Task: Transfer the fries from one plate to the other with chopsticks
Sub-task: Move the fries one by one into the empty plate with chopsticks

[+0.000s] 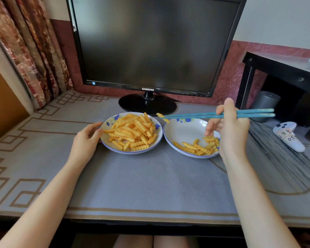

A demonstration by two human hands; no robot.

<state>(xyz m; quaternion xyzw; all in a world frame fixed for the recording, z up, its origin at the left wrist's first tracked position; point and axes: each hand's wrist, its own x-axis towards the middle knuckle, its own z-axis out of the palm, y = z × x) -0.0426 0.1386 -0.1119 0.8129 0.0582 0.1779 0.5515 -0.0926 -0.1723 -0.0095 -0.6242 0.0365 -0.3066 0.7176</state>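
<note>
Two white plates with blue flowers sit side by side on the table. The left plate point(109, 144) carries a big heap of crinkle-cut fries point(132, 134). The right plate point(183, 130) has several fries point(199, 146) along its near side. My right hand point(227, 126) holds teal chopsticks point(204, 115) level above the right plate, tips pointing left. The tips pinch one fry point(162, 117) in the air over the gap between the plates. My left hand point(88, 137) holds the left plate's left rim.
A black monitor point(150, 43) on a round stand point(147, 103) stands right behind the plates. A white controller point(288, 136) lies at the right, beside a black side table point(279, 68). Curtains point(25, 47) hang at the left. The table's front edge point(150, 221) runs near me.
</note>
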